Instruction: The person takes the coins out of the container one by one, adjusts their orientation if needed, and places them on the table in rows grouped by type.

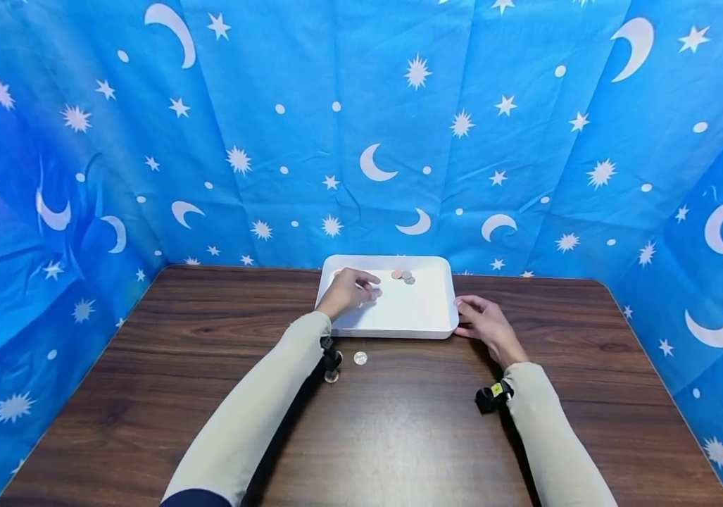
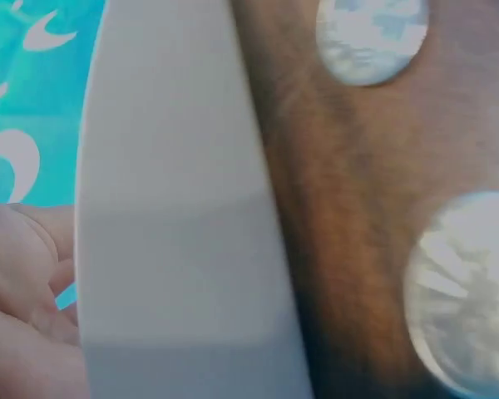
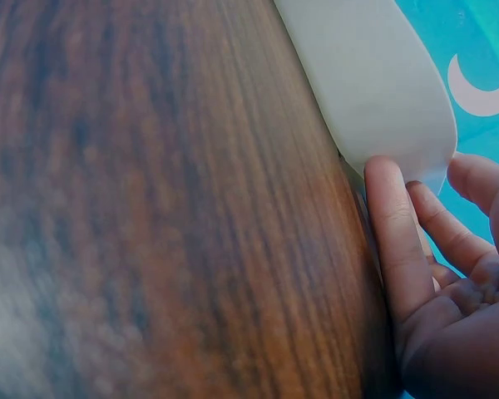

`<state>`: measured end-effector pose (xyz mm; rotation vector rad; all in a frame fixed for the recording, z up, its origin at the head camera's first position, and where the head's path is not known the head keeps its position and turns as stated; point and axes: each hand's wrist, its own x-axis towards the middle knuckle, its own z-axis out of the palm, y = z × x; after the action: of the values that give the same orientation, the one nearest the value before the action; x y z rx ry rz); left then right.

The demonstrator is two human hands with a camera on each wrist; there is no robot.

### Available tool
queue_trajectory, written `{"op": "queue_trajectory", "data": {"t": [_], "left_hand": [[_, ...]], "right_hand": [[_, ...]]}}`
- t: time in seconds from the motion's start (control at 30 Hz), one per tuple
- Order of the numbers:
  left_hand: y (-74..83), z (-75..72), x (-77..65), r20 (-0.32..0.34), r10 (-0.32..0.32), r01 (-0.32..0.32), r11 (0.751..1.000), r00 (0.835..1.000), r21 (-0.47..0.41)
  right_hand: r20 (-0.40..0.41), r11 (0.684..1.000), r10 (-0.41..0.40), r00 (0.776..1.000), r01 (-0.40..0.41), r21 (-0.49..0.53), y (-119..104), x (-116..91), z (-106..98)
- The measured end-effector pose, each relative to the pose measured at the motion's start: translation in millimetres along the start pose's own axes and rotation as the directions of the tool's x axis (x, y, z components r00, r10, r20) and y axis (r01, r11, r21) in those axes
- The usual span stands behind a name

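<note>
A white tray (image 1: 421, 303) lies at the back of the table with several coins (image 1: 407, 275), coppery and silver, near its far wall. Over its left part hovers my left hand (image 1: 347, 291), thumb and fingers apart; whether a small coin is by the fingertips is unclear. In the left wrist view the tray wall (image 2: 179, 183) hides most of the fingers. With fingertips at the rim and low on the wall, my right hand (image 1: 488, 325) holds the tray's near right corner (image 3: 391, 125). On the table by my left wrist, a silver coin (image 1: 360, 358) lies near another coin (image 1: 331, 377).
The dark wood table (image 1: 399, 429) ends at a blue curtain (image 1: 348, 141) with moons and stars, just behind the tray. More curtain hangs along both sides. Wrist cameras sit on the left sleeve (image 1: 272, 394) and the right sleeve (image 1: 545, 415).
</note>
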<state>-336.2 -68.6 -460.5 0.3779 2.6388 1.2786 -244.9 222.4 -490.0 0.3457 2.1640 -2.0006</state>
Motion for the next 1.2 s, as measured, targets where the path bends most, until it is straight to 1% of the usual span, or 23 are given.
{"op": "queue_trajectory", "data": {"t": [0.07,0.17,0.33,0.43,0.53,0.77,1.03,1.1,1.2], "left_hand": [[-0.9,-2.1,3.2,0.007,-0.046,0.047,0.998,0.999,-0.038],[-3.9,-5.2,7.4,0.026,-0.094,0.095,0.994,0.995,-0.048],[-6.9,-9.3,11.5,0.05,-0.122,0.123,0.992,0.991,-0.021],[-6.8,-10.1,13.2,0.064,-0.125,0.126,0.992,0.99,-0.012],[-6.0,-9.5,14.8,0.073,-0.123,0.123,0.992,0.99,0.003],[-8.6,-7.5,15.0,0.087,-0.101,0.097,0.994,0.991,0.044],[-3.2,-5.2,16.7,0.118,-0.093,0.085,0.994,0.989,0.066],[-1.9,-4.5,18.6,0.127,-0.077,0.068,0.995,0.989,0.078],[-1.7,-6.1,18.2,0.131,-0.039,0.025,0.993,0.991,0.112]], "right_hand": [[0.003,1.0,0.0,1.0,0.0,-0.002,0,0,1],[0.008,1.0,0.0,1.0,0.0,0.001,0,0,3],[0.01,1.0,0.0,1.0,0.0,0.004,0,1,4],[-0.001,1.0,-0.001,1.0,0.001,-0.001,0,2,4],[-0.008,1.0,-0.003,1.0,0.003,-0.004,-1,3,3],[0.009,1.0,-0.012,1.0,0.012,0.007,0,1,2],[0.002,1.0,-0.019,1.0,0.019,0.011,2,1,0],[0.001,1.0,-0.015,1.0,0.015,0.009,1,0,0],[0.005,1.0,-0.016,1.0,0.016,0.007,1,1,1]]}}
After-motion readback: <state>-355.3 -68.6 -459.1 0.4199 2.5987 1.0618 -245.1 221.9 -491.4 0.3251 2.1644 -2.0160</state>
